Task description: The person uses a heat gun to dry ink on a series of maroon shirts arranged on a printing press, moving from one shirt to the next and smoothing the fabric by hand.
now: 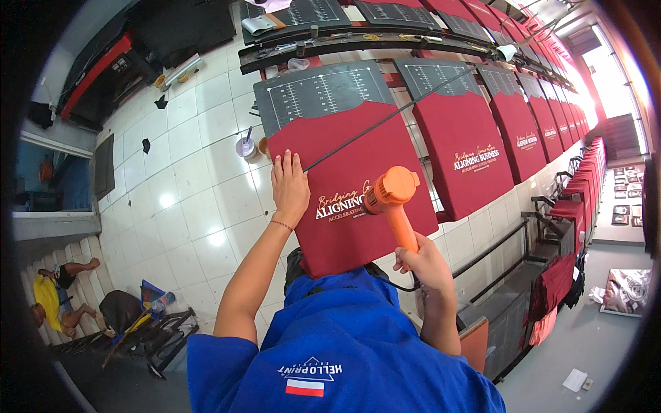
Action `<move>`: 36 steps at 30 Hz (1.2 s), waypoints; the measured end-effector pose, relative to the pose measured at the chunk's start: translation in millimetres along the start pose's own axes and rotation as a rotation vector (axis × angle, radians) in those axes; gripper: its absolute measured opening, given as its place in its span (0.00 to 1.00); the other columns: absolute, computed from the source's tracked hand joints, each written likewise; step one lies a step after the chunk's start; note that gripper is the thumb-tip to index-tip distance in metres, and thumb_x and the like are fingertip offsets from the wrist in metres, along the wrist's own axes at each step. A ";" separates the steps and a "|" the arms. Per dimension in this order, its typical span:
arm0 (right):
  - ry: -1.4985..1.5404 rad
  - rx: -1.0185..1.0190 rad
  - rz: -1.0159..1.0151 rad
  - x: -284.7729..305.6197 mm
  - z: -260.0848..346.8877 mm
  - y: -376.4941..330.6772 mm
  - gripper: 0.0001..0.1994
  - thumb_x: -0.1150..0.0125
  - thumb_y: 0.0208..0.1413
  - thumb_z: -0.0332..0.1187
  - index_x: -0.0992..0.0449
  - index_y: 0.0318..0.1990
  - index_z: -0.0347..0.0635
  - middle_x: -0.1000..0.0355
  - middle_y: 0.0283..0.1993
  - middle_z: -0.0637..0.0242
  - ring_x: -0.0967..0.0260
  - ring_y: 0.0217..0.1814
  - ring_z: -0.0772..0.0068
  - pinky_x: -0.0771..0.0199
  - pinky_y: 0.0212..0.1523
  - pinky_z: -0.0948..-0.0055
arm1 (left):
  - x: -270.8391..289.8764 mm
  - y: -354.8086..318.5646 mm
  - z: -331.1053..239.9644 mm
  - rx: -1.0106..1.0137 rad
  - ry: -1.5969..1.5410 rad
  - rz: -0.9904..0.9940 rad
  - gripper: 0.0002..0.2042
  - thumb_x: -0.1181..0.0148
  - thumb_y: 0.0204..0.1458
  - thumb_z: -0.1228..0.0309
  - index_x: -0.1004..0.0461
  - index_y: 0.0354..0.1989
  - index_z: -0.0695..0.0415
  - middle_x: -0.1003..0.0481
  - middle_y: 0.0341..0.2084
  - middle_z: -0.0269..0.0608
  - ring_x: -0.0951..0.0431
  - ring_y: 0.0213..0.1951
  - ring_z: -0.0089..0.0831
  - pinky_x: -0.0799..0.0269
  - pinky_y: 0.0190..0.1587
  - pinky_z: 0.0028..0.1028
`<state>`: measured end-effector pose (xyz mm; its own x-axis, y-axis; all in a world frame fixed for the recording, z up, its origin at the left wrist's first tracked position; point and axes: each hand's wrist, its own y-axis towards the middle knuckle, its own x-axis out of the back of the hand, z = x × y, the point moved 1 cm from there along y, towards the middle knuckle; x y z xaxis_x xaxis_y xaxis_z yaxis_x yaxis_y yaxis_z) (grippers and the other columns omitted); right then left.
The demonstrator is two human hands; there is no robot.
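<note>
A maroon T-shirt [323,248] lies stretched over a dark printing board [310,93] in front of me, with gold and white lettering [341,206] on its chest. My left hand [290,187] rests on the shirt's left side, fingers extended, holding nothing. At the right, my right hand [427,263] is wrapped around the handle of an orange hair dryer [398,189]. Its nozzle points left over the lettering and hides part of it. A cord hangs beside my right wrist.
More shirt-covered boards [471,138] run in a row to the right. A thin dark rod [385,118] crosses above the shirt. A plastic cup [246,147] stands on the tiled floor [200,172]. Black metal rails [492,255] lie at right; a person in yellow [48,299] sits at far left.
</note>
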<state>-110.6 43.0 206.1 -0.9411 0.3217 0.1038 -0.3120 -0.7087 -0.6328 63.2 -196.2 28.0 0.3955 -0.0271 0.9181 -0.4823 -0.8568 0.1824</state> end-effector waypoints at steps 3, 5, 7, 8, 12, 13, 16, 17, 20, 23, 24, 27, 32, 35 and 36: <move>-0.006 0.025 -0.025 -2.1 0.2 -1.0 0.17 0.43 0.53 0.30 0.32 0.49 0.30 0.31 0.30 0.69 0.29 0.26 0.79 0.29 0.27 0.79 | -6.9 0.5 -0.7 0.000 -0.015 0.015 0.23 0.47 0.58 0.69 0.37 0.61 0.66 0.41 0.65 0.53 0.44 0.66 0.52 0.49 0.67 0.47; -0.001 0.036 -0.041 -0.8 0.4 -1.5 0.17 0.43 0.53 0.30 0.32 0.49 0.30 0.31 0.29 0.69 0.29 0.26 0.79 0.29 0.27 0.79 | -10.1 0.5 -2.8 -0.008 -0.018 0.022 0.23 0.48 0.57 0.70 0.36 0.61 0.65 0.41 0.64 0.53 0.44 0.66 0.53 0.49 0.67 0.47; 0.018 0.008 -0.033 6.5 2.0 -0.9 0.17 0.43 0.53 0.30 0.31 0.49 0.30 0.30 0.29 0.69 0.29 0.26 0.79 0.29 0.27 0.79 | -9.7 1.1 -5.7 -0.007 -0.011 0.026 0.24 0.48 0.57 0.70 0.37 0.62 0.64 0.41 0.65 0.53 0.44 0.66 0.53 0.49 0.67 0.49; 0.023 0.022 -0.046 6.4 0.5 -0.7 0.17 0.43 0.53 0.30 0.31 0.48 0.30 0.30 0.29 0.69 0.29 0.26 0.79 0.29 0.27 0.79 | -9.5 1.0 -7.3 -0.005 -0.007 0.027 0.24 0.48 0.57 0.69 0.38 0.62 0.64 0.42 0.65 0.53 0.44 0.66 0.53 0.49 0.67 0.49; 0.026 0.029 -0.077 12.5 -3.6 0.5 0.16 0.43 0.54 0.29 0.31 0.48 0.30 0.31 0.29 0.69 0.29 0.26 0.79 0.29 0.27 0.79 | -5.5 -3.5 -20.7 -0.027 0.052 0.020 0.28 0.47 0.57 0.66 0.42 0.65 0.64 0.47 0.68 0.54 0.49 0.69 0.54 0.56 0.69 0.51; 0.022 0.019 -0.077 14.7 -3.4 0.7 0.15 0.43 0.55 0.29 0.31 0.49 0.30 0.31 0.29 0.69 0.29 0.27 0.79 0.29 0.27 0.79 | -3.3 -5.5 -24.9 -0.036 0.067 0.021 0.29 0.48 0.58 0.65 0.44 0.66 0.65 0.49 0.68 0.55 0.51 0.69 0.54 0.58 0.69 0.52; 0.048 0.033 -0.109 16.5 -2.4 -1.6 0.15 0.43 0.56 0.30 0.31 0.48 0.31 0.30 0.30 0.69 0.28 0.27 0.79 0.29 0.27 0.79 | -9.8 -16.7 -34.0 -0.067 0.038 0.042 0.31 0.49 0.58 0.63 0.46 0.67 0.66 0.53 0.70 0.57 0.56 0.71 0.55 0.63 0.70 0.52; 0.040 0.044 -0.110 17.0 -1.8 -1.8 0.15 0.43 0.56 0.30 0.31 0.49 0.31 0.30 0.30 0.69 0.28 0.27 0.79 0.29 0.26 0.79 | -13.5 -21.2 -37.0 -0.078 0.016 0.051 0.31 0.49 0.59 0.62 0.47 0.67 0.66 0.54 0.70 0.57 0.57 0.71 0.55 0.64 0.70 0.52; 0.042 0.049 -0.103 20.2 -3.7 -1.0 0.15 0.44 0.56 0.30 0.31 0.49 0.31 0.30 0.29 0.69 0.28 0.27 0.79 0.29 0.26 0.79 | -19.1 -36.5 -49.0 -0.139 -0.094 0.120 0.32 0.50 0.60 0.60 0.47 0.67 0.69 0.52 0.69 0.59 0.56 0.72 0.53 0.62 0.71 0.49; 0.073 0.035 -0.110 26.9 -6.9 0.0 0.15 0.44 0.56 0.29 0.31 0.50 0.31 0.30 0.29 0.69 0.28 0.27 0.79 0.30 0.26 0.80 | -23.0 -50.0 -59.7 -0.183 -0.120 0.169 0.32 0.51 0.60 0.58 0.47 0.66 0.70 0.49 0.68 0.60 0.54 0.71 0.51 0.60 0.71 0.46; 0.068 0.054 -0.126 24.5 -5.3 -0.2 0.15 0.44 0.56 0.29 0.31 0.49 0.31 0.30 0.28 0.69 0.28 0.27 0.79 0.30 0.26 0.80 | -21.2 -53.5 -64.3 -0.194 -0.115 0.200 0.33 0.50 0.60 0.58 0.47 0.66 0.70 0.49 0.68 0.60 0.54 0.71 0.51 0.60 0.71 0.46; 0.107 0.042 -0.128 33.3 -7.1 1.8 0.14 0.44 0.57 0.29 0.31 0.49 0.32 0.31 0.28 0.69 0.28 0.26 0.78 0.30 0.26 0.80 | -19.7 -58.7 -69.7 -0.242 -0.127 0.257 0.33 0.50 0.60 0.58 0.47 0.67 0.70 0.49 0.68 0.58 0.54 0.71 0.50 0.61 0.72 0.46; 0.104 0.062 -0.166 34.1 -7.7 1.8 0.13 0.44 0.57 0.30 0.31 0.47 0.33 0.31 0.27 0.69 0.29 0.26 0.78 0.30 0.26 0.79 | -28.3 -26.9 -64.2 -0.281 -0.091 0.196 0.32 0.53 0.61 0.58 0.47 0.67 0.70 0.49 0.69 0.58 0.53 0.71 0.49 0.62 0.72 0.46; 0.121 0.044 -0.170 42.4 -7.2 2.9 0.12 0.44 0.57 0.31 0.30 0.45 0.34 0.30 0.27 0.69 0.29 0.26 0.78 0.30 0.26 0.79 | -34.4 -17.2 -68.8 -0.263 -0.079 0.171 0.31 0.54 0.62 0.57 0.47 0.67 0.70 0.48 0.68 0.58 0.52 0.71 0.49 0.61 0.72 0.46; 0.097 0.066 -0.198 39.1 -6.4 3.1 0.12 0.44 0.56 0.32 0.30 0.44 0.34 0.30 0.27 0.69 0.29 0.26 0.77 0.30 0.27 0.79 | -35.0 -17.6 -72.1 -0.268 -0.076 0.180 0.31 0.54 0.62 0.58 0.47 0.67 0.70 0.48 0.68 0.58 0.52 0.71 0.49 0.61 0.71 0.46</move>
<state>-147.5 57.4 203.2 -0.8447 0.5153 0.1450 -0.5006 -0.6643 -0.5551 1.5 -143.1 18.0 0.3377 -0.2129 0.9169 -0.7344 -0.6688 0.1152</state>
